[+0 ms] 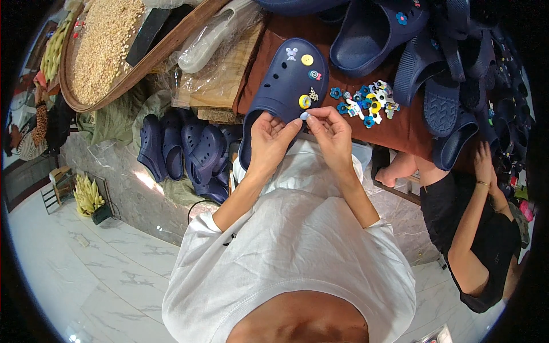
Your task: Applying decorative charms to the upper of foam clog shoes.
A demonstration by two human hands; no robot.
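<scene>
A navy foam clog (pixel 286 80) lies toe away from me on a brown cloth (pixel 394 128), with several small charms stuck in its top holes. My left hand (pixel 271 137) grips the clog's near rim. My right hand (pixel 330 130) pinches a small pale charm (pixel 303 116) at that same rim, thumb and forefinger meeting my left fingertips. A loose heap of blue, white and yellow charms (pixel 366 103) sits on the cloth just right of my right hand.
More navy clogs (pixel 377 34) pile up at the back and right, and others (pixel 189 151) lie low on the left. A woven tray of grain (pixel 106 43) stands at the upper left. A person in black (pixel 480 228) sits at my right, arm reaching up.
</scene>
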